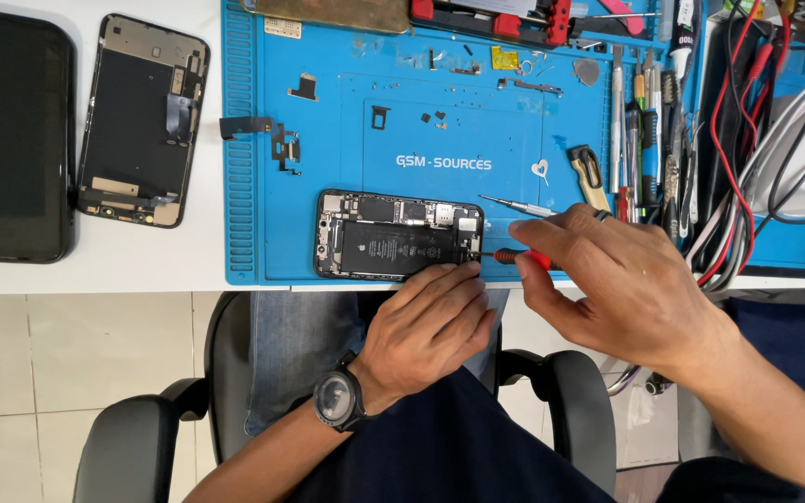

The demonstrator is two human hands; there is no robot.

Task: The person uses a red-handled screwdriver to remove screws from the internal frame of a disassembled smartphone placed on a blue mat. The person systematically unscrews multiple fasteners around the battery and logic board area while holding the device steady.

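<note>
An opened phone (393, 235) with its black battery and circuit board showing lies on the blue repair mat (272, 214) near the table's front edge. My left hand (430, 326), with a black watch on the wrist, rests against the phone's lower right corner with fingers curled. My right hand (621, 279) grips a red-handled screwdriver (519, 256), whose tip points left at the phone's right end. A ring sits on one finger of that hand.
A removed phone screen (142, 121) and a dark tablet (11, 135) lie on the white table at the left. Tweezers (519, 207), small parts and screws dot the mat. Tools and red and black cables (747, 140) crowd the right side. A black chair armrest (570, 391) is below.
</note>
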